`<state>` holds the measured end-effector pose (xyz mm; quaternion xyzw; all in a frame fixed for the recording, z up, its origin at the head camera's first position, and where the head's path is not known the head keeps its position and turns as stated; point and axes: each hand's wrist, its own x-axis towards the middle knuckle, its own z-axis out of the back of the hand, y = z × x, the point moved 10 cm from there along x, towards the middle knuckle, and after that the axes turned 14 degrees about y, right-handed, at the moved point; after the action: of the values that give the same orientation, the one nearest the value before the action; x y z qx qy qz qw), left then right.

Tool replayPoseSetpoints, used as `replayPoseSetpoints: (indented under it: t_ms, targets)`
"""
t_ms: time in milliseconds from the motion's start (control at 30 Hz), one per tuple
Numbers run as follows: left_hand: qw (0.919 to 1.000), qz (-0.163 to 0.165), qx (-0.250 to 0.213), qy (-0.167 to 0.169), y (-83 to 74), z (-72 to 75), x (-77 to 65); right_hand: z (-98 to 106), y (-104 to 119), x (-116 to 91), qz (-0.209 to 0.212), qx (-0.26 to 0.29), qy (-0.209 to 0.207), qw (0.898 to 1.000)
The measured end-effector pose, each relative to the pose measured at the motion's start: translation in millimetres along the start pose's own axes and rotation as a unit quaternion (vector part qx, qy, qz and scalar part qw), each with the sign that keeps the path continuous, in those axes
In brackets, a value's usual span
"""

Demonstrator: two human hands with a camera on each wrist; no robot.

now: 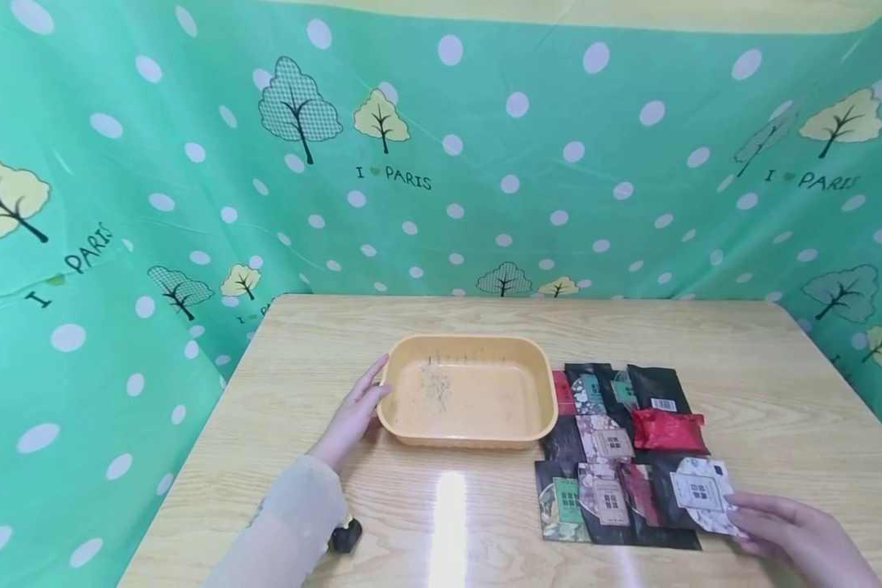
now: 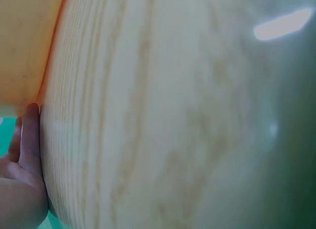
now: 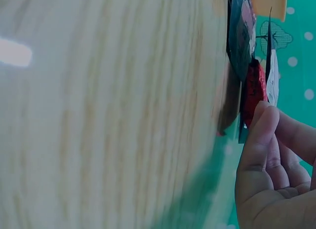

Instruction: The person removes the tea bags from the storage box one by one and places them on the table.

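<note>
My left hand [image 1: 353, 412] rests against the left side of an orange-yellow plastic basin [image 1: 466, 442], its fingertips right at the rim. In the left wrist view those fingers [image 2: 31, 135] lie straight beside the basin wall [image 2: 24, 51]. My right hand [image 1: 779, 523] pinches the right edge of a flat black packet with a white floral label [image 1: 698, 494] between thumb and fingertips. The right wrist view shows this packet edge-on, raised above a shiny red packet [image 3: 254, 86]. In the head view it overlaps a black-and-red packet [image 1: 643, 498] beside it.
Rows of flat packets with floral labels, such as a pink one [image 1: 604, 498] and a green one [image 1: 564, 502], lie right of the basin. A plain black packet [image 1: 657, 388] lies at the back. Green tree-print cloth [image 1: 485, 163] hangs behind the wooden table [image 1: 764, 367].
</note>
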<state>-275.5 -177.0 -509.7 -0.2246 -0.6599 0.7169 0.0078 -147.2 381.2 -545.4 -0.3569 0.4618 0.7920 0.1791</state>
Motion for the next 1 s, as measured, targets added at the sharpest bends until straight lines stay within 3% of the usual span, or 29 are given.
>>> replayPoseSetpoints:
  t_ms: [1000]
  targets:
    - [0.9999, 0.003, -0.010, 0.001, 0.6, -0.2, 1.1, 8, -11, 9, -0.002, -0.010, 0.000, 1.000]
